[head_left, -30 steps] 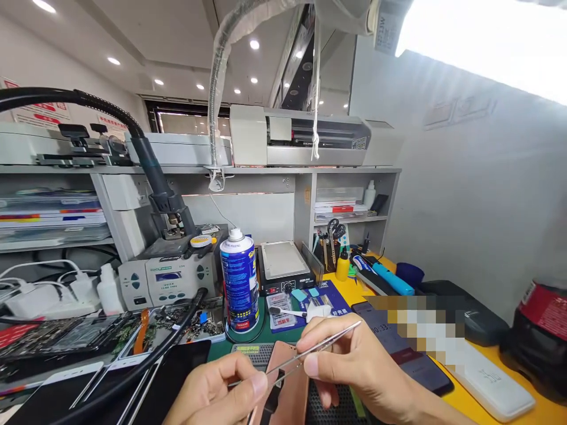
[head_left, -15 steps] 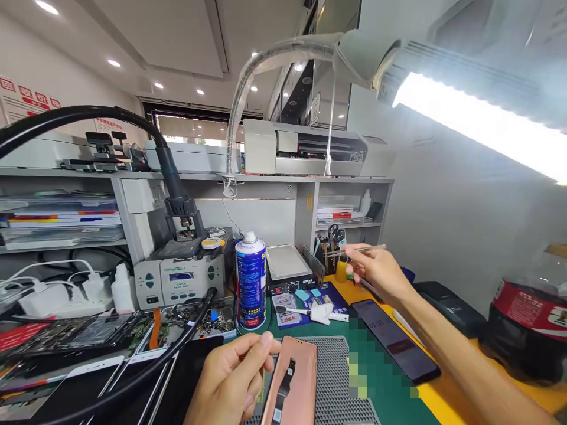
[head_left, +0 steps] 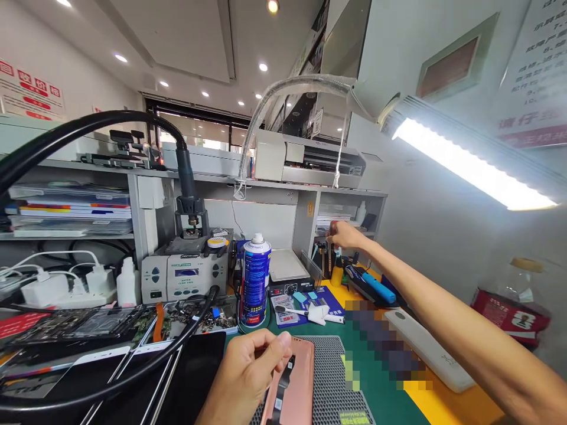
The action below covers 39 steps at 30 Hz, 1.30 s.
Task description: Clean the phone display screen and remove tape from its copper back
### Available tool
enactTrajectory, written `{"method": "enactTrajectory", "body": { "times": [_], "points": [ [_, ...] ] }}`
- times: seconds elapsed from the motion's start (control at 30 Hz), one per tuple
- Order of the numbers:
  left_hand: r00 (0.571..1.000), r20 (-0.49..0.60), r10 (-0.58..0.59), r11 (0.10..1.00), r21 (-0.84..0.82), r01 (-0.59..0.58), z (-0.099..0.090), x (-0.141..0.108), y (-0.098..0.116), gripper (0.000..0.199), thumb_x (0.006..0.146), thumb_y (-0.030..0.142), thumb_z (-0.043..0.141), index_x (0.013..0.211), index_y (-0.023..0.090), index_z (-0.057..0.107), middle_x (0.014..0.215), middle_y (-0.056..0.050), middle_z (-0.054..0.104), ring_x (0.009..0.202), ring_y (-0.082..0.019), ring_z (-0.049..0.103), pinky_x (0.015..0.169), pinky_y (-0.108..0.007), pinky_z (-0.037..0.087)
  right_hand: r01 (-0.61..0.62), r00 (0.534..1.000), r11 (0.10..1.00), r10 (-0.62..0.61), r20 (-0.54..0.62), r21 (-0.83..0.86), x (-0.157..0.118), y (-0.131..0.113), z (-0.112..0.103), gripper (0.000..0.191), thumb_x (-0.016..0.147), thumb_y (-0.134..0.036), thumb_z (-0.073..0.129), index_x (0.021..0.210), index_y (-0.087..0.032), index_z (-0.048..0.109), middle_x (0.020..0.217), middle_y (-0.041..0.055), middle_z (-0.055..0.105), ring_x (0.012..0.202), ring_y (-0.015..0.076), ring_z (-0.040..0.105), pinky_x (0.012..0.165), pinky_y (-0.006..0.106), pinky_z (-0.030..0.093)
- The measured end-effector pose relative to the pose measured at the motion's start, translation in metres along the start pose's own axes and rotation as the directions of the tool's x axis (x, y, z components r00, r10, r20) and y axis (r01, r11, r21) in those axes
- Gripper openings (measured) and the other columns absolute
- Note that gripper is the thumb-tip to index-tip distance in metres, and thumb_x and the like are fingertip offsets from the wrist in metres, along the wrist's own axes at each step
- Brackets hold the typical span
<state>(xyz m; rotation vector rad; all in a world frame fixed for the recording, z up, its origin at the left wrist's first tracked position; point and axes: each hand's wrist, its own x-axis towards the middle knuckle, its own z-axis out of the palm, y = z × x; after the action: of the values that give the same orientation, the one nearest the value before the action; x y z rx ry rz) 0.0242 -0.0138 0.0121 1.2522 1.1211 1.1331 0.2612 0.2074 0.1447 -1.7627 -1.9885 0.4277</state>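
My left hand (head_left: 250, 369) is at the lower middle with its fingers pinched together; whatever lies between the fingertips is too small to make out. It is beside a pink phone back (head_left: 302, 378) with a black flex strip (head_left: 283, 386) on it, lying on a grey textured mat (head_left: 330, 360). My right hand (head_left: 345, 235) reaches to the tool holder (head_left: 325, 260) by the shelf, its fingers closed around something I cannot make out. Under it stands a small yellow bottle (head_left: 337, 273).
A blue spray can (head_left: 255, 283) stands at the middle, beside a heating plate (head_left: 287, 267). At left are a soldering station (head_left: 183, 277), a black hose (head_left: 146, 378) and phone parts. A white power bank (head_left: 427, 348) lies under my right forearm; a lit lamp (head_left: 469, 162) hangs above.
My right hand, earlier holding thin tweezers in front of the holder, has moved up and back to the holder. The view has shifted. My left hand remains pinched beside the phone back.
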Motion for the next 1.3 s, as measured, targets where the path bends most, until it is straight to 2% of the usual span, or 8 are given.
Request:
{"method": "enactTrajectory", "body": {
  "times": [0.2,0.43,0.67,1.1,1.3],
  "points": [
    [0.999,0.039,-0.002,1.0,0.01,0.001,0.001,-0.003,0.002,0.046,0.077,0.062,0.064,0.065,0.018,0.056,0.053,0.009,0.035,0.045,-0.006,0.018,0.043,-0.023,0.013,-0.031,0.999,0.998,0.032,0.013,-0.057,0.011,0.004,0.008,0.032,0.095,-0.031,0.063,0.121,-0.014,0.06,0.121,0.0099,0.063,0.101,0.0236,0.065,0.084,0.042,0.056],
    [1.0,0.025,0.007,1.0,0.015,-0.007,0.003,-0.007,0.007,0.044,0.079,0.059,0.063,0.067,0.016,0.058,0.054,0.008,0.037,0.047,-0.007,0.02,0.044,-0.023,0.015,-0.017,0.999,0.996,0.012,-0.05,-0.09,0.02,0.011,0.01,0.031,0.095,-0.032,0.062,0.121,-0.014,0.061,0.122,0.0095,0.063,0.101,0.0237,0.065,0.085,0.042,0.056],
    [1.0,0.014,0.022,0.998,0.067,-0.023,0.001,-0.004,0.001,0.045,0.08,0.06,0.06,0.067,0.017,0.057,0.054,0.008,0.035,0.047,-0.007,0.019,0.044,-0.024,0.015,-0.01,0.993,0.988,-0.008,-0.116,-0.154,0.029,0.014,0.011,0.031,0.095,-0.033,0.061,0.121,-0.015,0.06,0.122,0.0087,0.063,0.102,0.0245,0.065,0.086,0.043,0.056],
    [0.999,0.036,0.023,0.994,0.104,-0.026,0.001,-0.002,-0.002,0.044,0.082,0.059,0.058,0.068,0.017,0.056,0.056,0.007,0.039,0.046,-0.006,0.02,0.044,-0.025,0.015,-0.017,0.999,0.966,0.026,0.029,-0.256,0.036,0.006,0.021,0.032,0.095,-0.032,0.062,0.121,-0.015,0.06,0.122,0.0078,0.063,0.102,0.025,0.065,0.084,0.043,0.056],
    [0.998,0.052,0.036,0.994,0.098,-0.041,0.001,-0.001,-0.002,0.045,0.083,0.058,0.058,0.067,0.016,0.056,0.062,0.004,0.047,0.046,-0.006,0.022,0.045,-0.025,0.016,-0.042,0.995,0.96,0.064,0.073,-0.276,0.037,0.0,0.023,0.031,0.095,-0.032,0.062,0.122,-0.016,0.06,0.122,0.0087,0.063,0.101,0.0233,0.065,0.084,0.042,0.056]
  ]
}}
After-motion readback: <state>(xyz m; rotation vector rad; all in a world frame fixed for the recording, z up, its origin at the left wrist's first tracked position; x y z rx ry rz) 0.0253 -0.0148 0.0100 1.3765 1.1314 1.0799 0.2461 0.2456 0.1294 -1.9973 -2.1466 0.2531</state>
